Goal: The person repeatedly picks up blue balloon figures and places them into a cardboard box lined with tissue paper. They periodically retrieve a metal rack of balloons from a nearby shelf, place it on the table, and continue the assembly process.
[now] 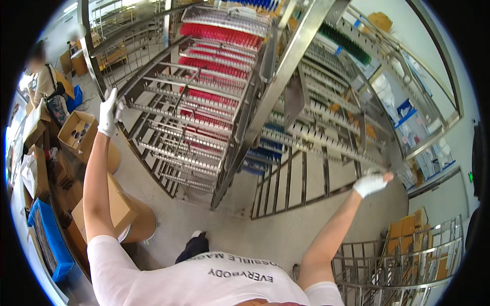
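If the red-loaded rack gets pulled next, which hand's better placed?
Probably the left hand: it's at the left edge of the red-loaded metal rack. The right hand is out to the right, by the lower end of the neighbouring metal rack.

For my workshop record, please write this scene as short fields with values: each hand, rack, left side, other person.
Left hand: white-gloved, at the left side of a tall grey metal rack; grip unclear
Right hand: white-gloved, beside the end of a toothed grey metal rail; contact unclear
Rack load: rows of small red pieces, kind unclear
Left side: open brown cardboard box, long blue plastic crate
Other person: at far left
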Tool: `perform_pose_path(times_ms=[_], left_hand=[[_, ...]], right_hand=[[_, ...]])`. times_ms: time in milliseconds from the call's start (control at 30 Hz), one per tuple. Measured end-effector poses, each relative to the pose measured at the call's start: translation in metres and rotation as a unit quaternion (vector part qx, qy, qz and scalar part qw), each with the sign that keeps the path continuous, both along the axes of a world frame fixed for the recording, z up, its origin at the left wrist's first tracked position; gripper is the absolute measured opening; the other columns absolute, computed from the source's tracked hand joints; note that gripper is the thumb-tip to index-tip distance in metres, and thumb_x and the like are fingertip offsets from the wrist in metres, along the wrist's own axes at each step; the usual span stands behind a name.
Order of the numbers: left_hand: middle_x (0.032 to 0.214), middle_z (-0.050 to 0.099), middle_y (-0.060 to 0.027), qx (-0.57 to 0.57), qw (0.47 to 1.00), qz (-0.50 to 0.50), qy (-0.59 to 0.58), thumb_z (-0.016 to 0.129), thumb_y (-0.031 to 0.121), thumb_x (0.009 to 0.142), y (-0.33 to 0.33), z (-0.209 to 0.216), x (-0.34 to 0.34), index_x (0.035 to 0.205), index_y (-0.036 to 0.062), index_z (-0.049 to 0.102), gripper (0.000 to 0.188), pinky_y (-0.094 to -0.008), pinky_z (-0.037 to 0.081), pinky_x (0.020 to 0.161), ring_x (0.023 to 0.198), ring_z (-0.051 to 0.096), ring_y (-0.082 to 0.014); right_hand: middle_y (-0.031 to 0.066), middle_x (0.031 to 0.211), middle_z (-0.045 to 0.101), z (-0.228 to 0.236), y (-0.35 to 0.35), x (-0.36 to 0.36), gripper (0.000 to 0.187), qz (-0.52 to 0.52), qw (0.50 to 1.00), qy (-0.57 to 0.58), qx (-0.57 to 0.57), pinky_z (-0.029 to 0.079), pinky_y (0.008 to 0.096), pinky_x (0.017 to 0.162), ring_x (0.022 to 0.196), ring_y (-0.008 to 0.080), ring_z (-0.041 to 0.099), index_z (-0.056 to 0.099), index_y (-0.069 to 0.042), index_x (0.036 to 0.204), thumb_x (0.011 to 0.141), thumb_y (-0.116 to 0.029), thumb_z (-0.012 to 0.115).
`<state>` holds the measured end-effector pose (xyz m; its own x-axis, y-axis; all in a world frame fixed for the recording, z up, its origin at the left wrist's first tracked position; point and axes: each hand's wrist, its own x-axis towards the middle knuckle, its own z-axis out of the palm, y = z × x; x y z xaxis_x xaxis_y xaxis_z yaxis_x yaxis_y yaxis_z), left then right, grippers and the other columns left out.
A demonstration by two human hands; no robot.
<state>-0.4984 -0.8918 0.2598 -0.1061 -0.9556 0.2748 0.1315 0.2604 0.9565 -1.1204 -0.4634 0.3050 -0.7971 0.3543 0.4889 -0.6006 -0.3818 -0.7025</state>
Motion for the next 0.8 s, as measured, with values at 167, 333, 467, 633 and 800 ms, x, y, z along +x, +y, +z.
perform_pose_path(times_ms=[167,333,467,633,800], left_hand=[[0.046,0.046,0.0051,0.025,0.997,0.037,0.058,0.064,0.047,0.092,0.066,0.012,-0.081,0.064,0.0126,0.063,0.044,-0.0201,0.034,0.040,0.038,0.042,-0.0067],[0.066,0.060,-0.0083,-0.177,0.935,-0.004,-0.307,0.059,0.018,0.091,0.229,0.012,-0.183,0.081,0.0064,0.060,0.015,-0.0327,0.050,0.050,0.056,0.060,-0.0179],[0.108,0.058,-0.0221,-0.144,0.939,-0.310,-0.036,0.061,0.023,0.087,0.333,0.018,-0.291,0.118,-0.0019,0.055,0.041,-0.0403,0.050,0.090,0.100,0.061,-0.0320],[0.140,0.043,-0.0272,-0.320,0.874,-0.309,-0.196,0.056,0.028,0.088,0.325,0.012,-0.293,0.138,-0.0040,0.041,0.061,-0.0475,0.029,0.115,0.136,0.038,-0.0395],[0.148,0.037,-0.0276,-0.105,0.987,0.037,-0.116,0.057,0.034,0.093,0.120,-0.030,-0.277,0.141,-0.0073,0.039,0.066,-0.0411,0.025,0.118,0.140,0.034,-0.0371]], right_hand=[[0.0165,0.131,0.055,0.026,-0.010,-0.151,0.058,-0.122,0.960,0.108,0.227,0.040,0.0353,0.103,0.121,0.0227,0.052,0.052,-0.002,0.128,0.104,-0.051,0.033],[0.0169,0.157,0.029,0.033,0.022,0.047,0.068,0.108,0.942,0.152,0.279,0.015,0.0426,0.120,0.146,0.0278,0.024,0.026,-0.001,0.150,0.103,-0.049,0.036],[0.0212,0.152,0.032,0.032,0.023,0.166,0.072,0.257,0.893,0.222,0.295,0.028,0.0491,0.115,0.140,0.0327,0.035,0.030,-0.001,0.148,0.099,-0.053,0.043],[0.0006,0.079,0.055,0.043,-0.024,0.071,0.021,0.103,0.983,0.028,0.148,0.041,0.0265,0.064,0.068,0.0086,0.047,0.058,-0.001,0.113,0.100,-0.018,0.055],[-0.0016,0.066,0.048,0.051,-0.023,-0.069,0.017,0.104,0.979,0.010,0.176,0.038,0.0254,0.053,0.055,0.0084,0.042,0.051,-0.009,0.087,0.100,-0.021,0.055]])
